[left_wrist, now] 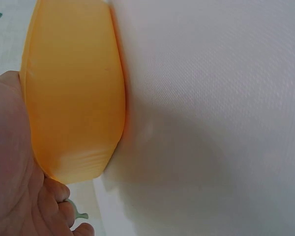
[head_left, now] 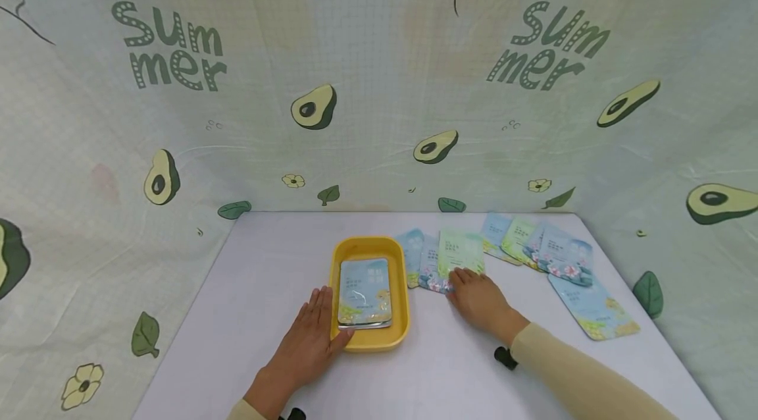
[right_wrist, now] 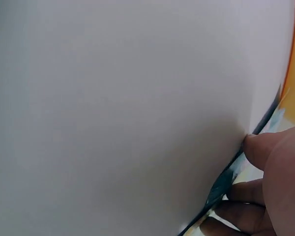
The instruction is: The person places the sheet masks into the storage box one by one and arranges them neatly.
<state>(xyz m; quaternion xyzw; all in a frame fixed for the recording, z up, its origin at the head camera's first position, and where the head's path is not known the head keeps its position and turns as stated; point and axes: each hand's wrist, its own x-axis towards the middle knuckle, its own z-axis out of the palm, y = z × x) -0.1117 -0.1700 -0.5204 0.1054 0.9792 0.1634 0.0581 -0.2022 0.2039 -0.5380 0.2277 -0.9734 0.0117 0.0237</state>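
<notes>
A yellow tray (head_left: 405, 334) stands on the table, with a stack of blue sheet mask packets (head_left: 364, 291) in it. My left hand (head_left: 308, 341) rests along the tray's left rim, fingers straight, thumb across the near left corner. In the left wrist view that hand lies against the tray's side wall (left_wrist: 78, 98). To the tray's right, my right hand (head_left: 482, 301) touches the near edge of a green packet (head_left: 460, 250). Its fingers lie on top in the right wrist view, and the thumb (right_wrist: 260, 147) is at the edge. A floral blue packet (head_left: 430, 265) lies partly beneath the green one.
Another blue packet (head_left: 410, 242) lies beside the tray's right rim. Farther right are several overlapping packets, among them a green one (head_left: 519, 236), a floral blue one (head_left: 565, 252) and a blue one (head_left: 595, 311). A printed cloth (head_left: 379, 78) hangs behind the white table (head_left: 266, 262).
</notes>
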